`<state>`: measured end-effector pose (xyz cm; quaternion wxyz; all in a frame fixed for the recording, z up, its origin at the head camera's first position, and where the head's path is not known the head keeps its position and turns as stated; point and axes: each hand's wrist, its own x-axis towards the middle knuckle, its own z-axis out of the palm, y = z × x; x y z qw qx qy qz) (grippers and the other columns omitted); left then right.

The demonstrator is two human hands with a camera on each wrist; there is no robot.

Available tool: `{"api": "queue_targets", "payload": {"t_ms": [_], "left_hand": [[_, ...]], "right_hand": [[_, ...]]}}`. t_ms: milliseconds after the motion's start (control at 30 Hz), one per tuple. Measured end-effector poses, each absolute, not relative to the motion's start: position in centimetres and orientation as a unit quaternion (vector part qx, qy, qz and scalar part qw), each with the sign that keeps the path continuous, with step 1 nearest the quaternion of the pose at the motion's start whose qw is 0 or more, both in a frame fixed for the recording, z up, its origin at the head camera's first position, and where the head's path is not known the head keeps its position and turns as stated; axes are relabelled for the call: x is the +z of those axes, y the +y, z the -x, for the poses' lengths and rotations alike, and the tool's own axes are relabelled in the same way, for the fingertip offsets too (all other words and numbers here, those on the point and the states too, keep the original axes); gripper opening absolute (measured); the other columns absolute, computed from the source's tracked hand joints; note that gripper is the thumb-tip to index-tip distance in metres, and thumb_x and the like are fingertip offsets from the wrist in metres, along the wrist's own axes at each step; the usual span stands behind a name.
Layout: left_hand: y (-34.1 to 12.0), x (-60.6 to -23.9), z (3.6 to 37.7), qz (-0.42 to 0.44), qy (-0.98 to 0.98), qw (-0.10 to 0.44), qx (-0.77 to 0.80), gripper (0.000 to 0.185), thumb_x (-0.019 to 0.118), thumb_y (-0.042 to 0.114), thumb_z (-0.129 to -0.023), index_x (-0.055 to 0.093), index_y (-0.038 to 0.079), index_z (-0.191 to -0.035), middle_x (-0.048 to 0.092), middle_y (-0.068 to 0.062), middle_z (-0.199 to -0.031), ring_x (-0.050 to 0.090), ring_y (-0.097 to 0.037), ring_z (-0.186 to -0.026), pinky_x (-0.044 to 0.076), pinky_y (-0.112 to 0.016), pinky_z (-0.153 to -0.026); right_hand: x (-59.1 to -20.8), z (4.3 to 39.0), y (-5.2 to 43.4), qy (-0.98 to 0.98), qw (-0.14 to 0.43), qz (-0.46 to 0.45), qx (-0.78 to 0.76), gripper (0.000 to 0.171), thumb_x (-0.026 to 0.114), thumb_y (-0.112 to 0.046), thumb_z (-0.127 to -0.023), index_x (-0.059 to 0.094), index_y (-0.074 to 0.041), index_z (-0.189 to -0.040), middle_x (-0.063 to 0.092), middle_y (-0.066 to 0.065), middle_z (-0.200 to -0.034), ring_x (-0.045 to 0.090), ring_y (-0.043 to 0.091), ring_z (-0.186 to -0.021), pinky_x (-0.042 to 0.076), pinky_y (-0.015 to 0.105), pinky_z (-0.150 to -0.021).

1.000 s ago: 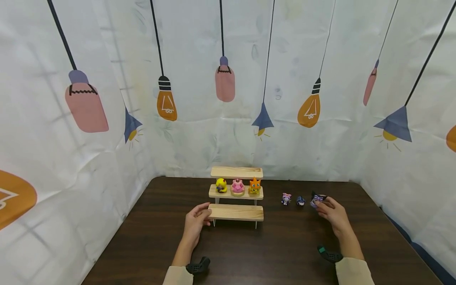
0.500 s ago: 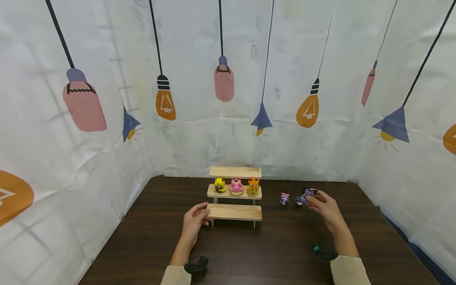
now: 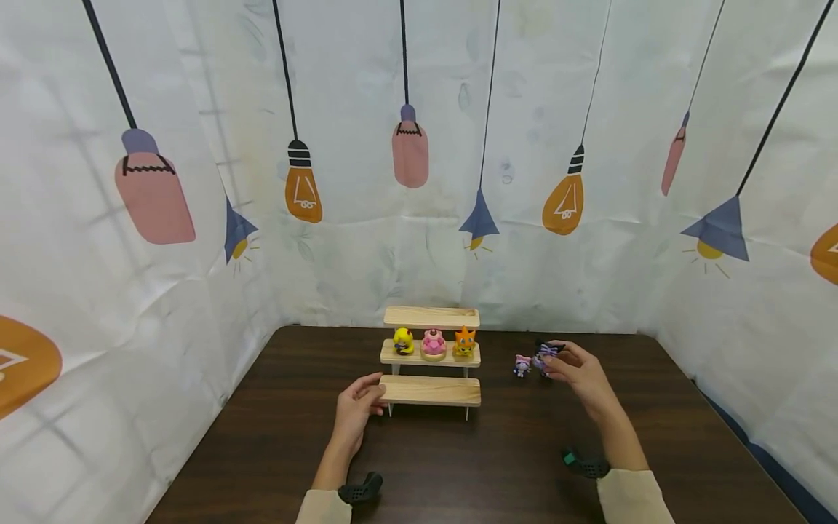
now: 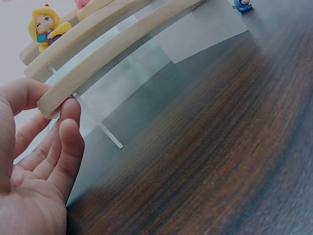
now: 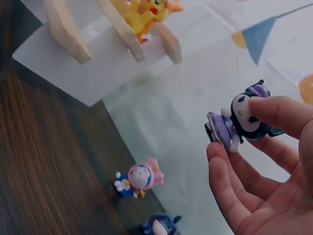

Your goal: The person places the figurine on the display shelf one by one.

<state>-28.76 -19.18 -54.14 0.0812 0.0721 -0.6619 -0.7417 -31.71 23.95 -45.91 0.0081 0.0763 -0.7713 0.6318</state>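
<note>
- While the left hand (image 3: 356, 407) is resting against the left end of the lowest step of a three-step pale wooden display stand (image 3: 431, 356), its fingers (image 4: 68, 142) are lying nearly straight, with the thumb on the step's end, and it is gripping nothing else.
- The right hand (image 3: 579, 372) is pinching a small black-and-purple cartoon figurine (image 5: 239, 117) between thumb and fingertips, holding it in the air above the dark brown wooden tabletop (image 3: 458, 466), to the right of the stand.
- A small pink-and-white cat-like figurine (image 3: 521, 364) is standing on the tabletop just left of the held one, and a small dark blue figurine (image 5: 159, 226) is sitting near it; in the head view the blue one is hiding behind the right hand.
- On the stand's middle step three figurines are standing in a row: a yellow-haired doll figurine (image 3: 403, 340) at the left, a pink round figurine (image 3: 433, 342) in the middle and an orange spiky figurine (image 3: 465, 341) at the right.
- The stand's top and bottom steps are carrying no figurines.
- A white fabric backdrop printed with hanging lamps and bulbs (image 3: 412, 145) is hanging around the tabletop on three sides.
</note>
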Motion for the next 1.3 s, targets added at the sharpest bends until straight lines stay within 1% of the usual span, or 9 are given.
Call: {"api": "queue_targets", "payload": {"t_ms": [233, 433, 600, 767, 833, 900, 1067, 1200, 1300], "left_hand": [[-19.1, -54.1, 28.7, -0.071, -0.661, 0.082, -0.742, 0.042, 0.069, 0.012, -0.097, 0.061, -0.002, -0.136, 0.075, -0.002, -0.093, 0.068, -0.014, -0.072, 0.057, -0.025, -0.062], [-19.2, -54.1, 28.7, -0.072, -0.663, 0.084, -0.740, 0.043, 0.069, 0.012, -0.097, 0.061, -0.003, -0.136, 0.075, -0.002, -0.095, 0.068, -0.014, -0.071, 0.057, -0.025, -0.061], [-19.2, -54.0, 28.7, -0.074, -0.660, 0.082, -0.743, 0.042, 0.069, 0.012, -0.097, 0.061, -0.002, -0.136, 0.075, -0.003, -0.093, 0.068, -0.014, -0.071, 0.057, -0.025, -0.061], [-19.2, -53.9, 28.7, -0.076, -0.658, 0.081, -0.745, 0.042, 0.069, 0.012, -0.097, 0.061, -0.002, -0.136, 0.075, -0.002, -0.093, 0.068, -0.014, -0.070, 0.057, -0.025, -0.061], [-19.2, -53.8, 28.7, -0.076, -0.656, 0.081, -0.747, 0.041, 0.069, 0.011, -0.097, 0.062, -0.001, -0.135, 0.075, -0.003, -0.094, 0.068, -0.014, -0.070, 0.056, -0.025, -0.060], [-19.3, -53.8, 28.7, -0.076, -0.655, 0.080, -0.748, 0.040, 0.069, 0.012, -0.097, 0.063, 0.000, -0.135, 0.075, -0.003, -0.094, 0.068, -0.015, -0.070, 0.056, -0.025, -0.060], [-19.3, -53.7, 28.7, -0.073, -0.656, 0.078, -0.747, 0.040, 0.069, 0.011, -0.097, 0.063, 0.000, -0.135, 0.075, -0.004, -0.097, 0.068, -0.015, -0.070, 0.056, -0.025, -0.060], [-19.3, -53.7, 28.6, -0.074, -0.655, 0.081, -0.748, 0.040, 0.069, 0.012, -0.097, 0.063, 0.001, -0.135, 0.075, -0.004, -0.097, 0.068, -0.015, -0.070, 0.056, -0.025, -0.060], [-19.3, -53.8, 28.6, -0.076, -0.654, 0.080, -0.748, 0.040, 0.069, 0.012, -0.097, 0.063, 0.001, -0.135, 0.075, -0.004, -0.097, 0.068, -0.014, -0.071, 0.056, -0.025, -0.061]], "right_hand": [[-45.3, 31.4, 22.2, -0.768, 0.004, -0.104, 0.632, 0.049, 0.070, -0.023, -0.099, 0.053, 0.001, -0.138, 0.067, 0.002, -0.107, 0.071, 0.015, -0.095, 0.061, 0.032, -0.087], [-44.9, 31.2, 20.6, -0.774, -0.003, -0.138, 0.618, 0.046, 0.070, -0.021, -0.099, 0.055, 0.000, -0.137, 0.067, 0.008, -0.112, 0.070, 0.013, -0.097, 0.061, 0.029, -0.085], [-44.9, 31.1, 19.3, -0.778, -0.005, -0.159, 0.608, 0.044, 0.070, -0.020, -0.098, 0.056, -0.001, -0.135, 0.067, 0.014, -0.112, 0.070, 0.016, -0.095, 0.061, 0.033, -0.085], [-45.0, 30.9, 17.8, -0.777, -0.003, -0.168, 0.606, 0.043, 0.071, -0.020, -0.097, 0.058, -0.003, -0.135, 0.065, 0.019, -0.113, 0.070, 0.017, -0.093, 0.062, 0.035, -0.085], [-45.1, 30.8, 17.2, -0.777, -0.003, -0.166, 0.607, 0.043, 0.072, -0.021, -0.097, 0.059, -0.005, -0.134, 0.065, 0.019, -0.112, 0.070, 0.017, -0.092, 0.062, 0.033, -0.083], [-45.1, 30.6, 16.5, -0.776, -0.006, -0.170, 0.607, 0.042, 0.072, -0.020, -0.097, 0.060, -0.006, -0.134, 0.065, 0.018, -0.110, 0.070, 0.020, -0.093, 0.062, 0.032, -0.082], [-45.3, 30.1, 14.8, -0.778, -0.013, -0.187, 0.599, 0.040, 0.072, -0.020, -0.097, 0.061, -0.007, -0.132, 0.066, 0.019, -0.104, 0.070, 0.025, -0.092, 0.060, 0.028, -0.079], [-45.7, 29.8, 13.5, -0.781, -0.013, -0.193, 0.594, 0.039, 0.072, -0.020, -0.096, 0.062, -0.008, -0.132, 0.066, 0.019, -0.102, 0.069, 0.029, -0.092, 0.059, 0.029, -0.078], [-46.1, 29.6, 12.6, -0.784, -0.008, -0.194, 0.590, 0.039, 0.073, -0.021, -0.096, 0.062, -0.008, -0.131, 0.066, 0.017, -0.102, 0.067, 0.027, -0.089, 0.057, 0.031, -0.076]]}}
